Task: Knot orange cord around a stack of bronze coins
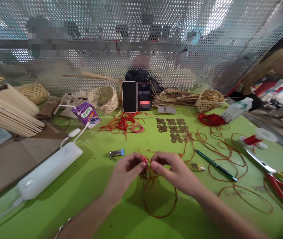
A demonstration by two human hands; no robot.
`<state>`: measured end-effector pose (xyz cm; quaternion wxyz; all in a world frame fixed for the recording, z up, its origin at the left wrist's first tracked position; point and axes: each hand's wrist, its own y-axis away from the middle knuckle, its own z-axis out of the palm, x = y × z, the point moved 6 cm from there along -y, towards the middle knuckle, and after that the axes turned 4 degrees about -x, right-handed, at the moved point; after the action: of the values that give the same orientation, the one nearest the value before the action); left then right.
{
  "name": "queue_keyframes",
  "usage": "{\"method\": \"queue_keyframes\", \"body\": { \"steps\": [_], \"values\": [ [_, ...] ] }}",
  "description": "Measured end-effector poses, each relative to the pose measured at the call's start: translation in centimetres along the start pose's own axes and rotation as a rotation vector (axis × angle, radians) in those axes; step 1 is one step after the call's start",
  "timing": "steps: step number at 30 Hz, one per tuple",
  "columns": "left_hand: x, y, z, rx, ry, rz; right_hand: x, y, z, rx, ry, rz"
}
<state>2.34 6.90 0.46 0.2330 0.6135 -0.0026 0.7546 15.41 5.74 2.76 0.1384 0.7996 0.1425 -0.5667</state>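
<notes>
Over the middle of the green table, my left hand (130, 167) pinches a red knotted cord (145, 160) between thumb and fingertips. Just to its right, my right hand (171, 168) is closed in a pinch on a strand of the same cord. A loop of the cord (157, 217) hangs below both hands onto the tabletop. Something small and dark, perhaps a coin, shows under the left fingertips, but it is partly hidden. Beyond the hands lie several round holed coins (173, 129) in small groups. A yellow lighter (195, 167) rests beside my right hand.
Long red cord (221, 146) is strewn on the right around a green pen (216, 165) and large scissors (268, 167). A white power bank-like device (50, 171) lies left. Nail clippers (116, 153), a phone (129, 97) and woven baskets (103, 98) stand or lie farther back.
</notes>
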Motion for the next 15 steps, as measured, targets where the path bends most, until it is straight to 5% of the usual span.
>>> {"method": "queue_keyframes", "body": {
  "steps": [15],
  "values": [
    [-1.4,-0.3,0.3,-0.010,0.368,-0.136,-1.2,0.3,0.6,-0.009,0.162,-0.123]
  ]
}}
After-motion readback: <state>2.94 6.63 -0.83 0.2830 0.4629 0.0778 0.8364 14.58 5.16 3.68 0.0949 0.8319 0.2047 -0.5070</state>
